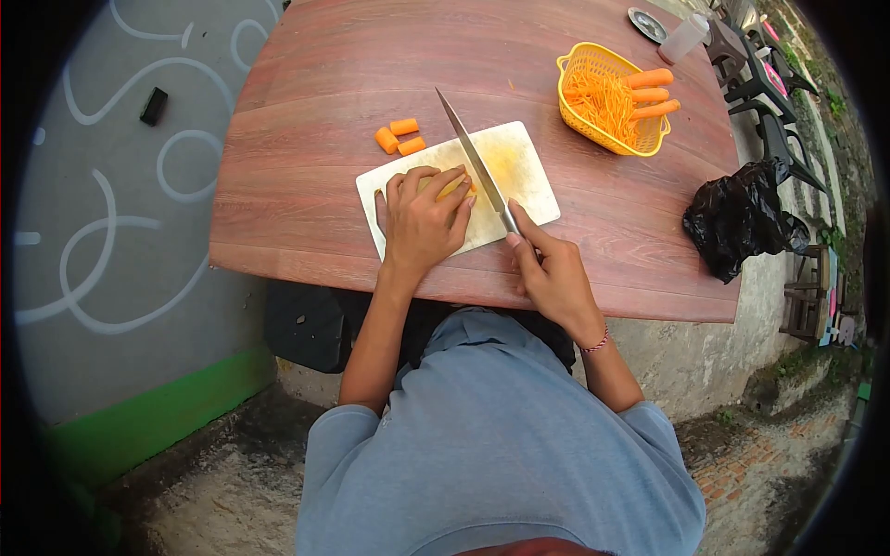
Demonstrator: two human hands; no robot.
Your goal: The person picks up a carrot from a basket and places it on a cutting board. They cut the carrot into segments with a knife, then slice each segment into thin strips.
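A white cutting board point(503, 153), stained yellow-orange, lies at a slant near the table's front edge. My left hand point(425, 218) rests on its left half with bent fingers pressed down. A bit of orange carrot point(473, 188) shows at those fingertips; most of it is hidden. My right hand point(552, 269) grips the handle of a long kitchen knife point(475, 157). The blade crosses the board just right of my left fingertips, its tip pointing away past the far edge. Three short carrot chunks point(399, 137) lie on the table beyond the board's far left corner.
A yellow plastic basket point(603, 137) holds shredded carrot and three whole carrots at the back right. A black plastic bag point(737, 218) sits at the table's right edge. A metal ashtray-like dish point(647, 25) and a translucent bottle point(684, 39) stand farther back. Chairs point(774, 130) are beyond the table.
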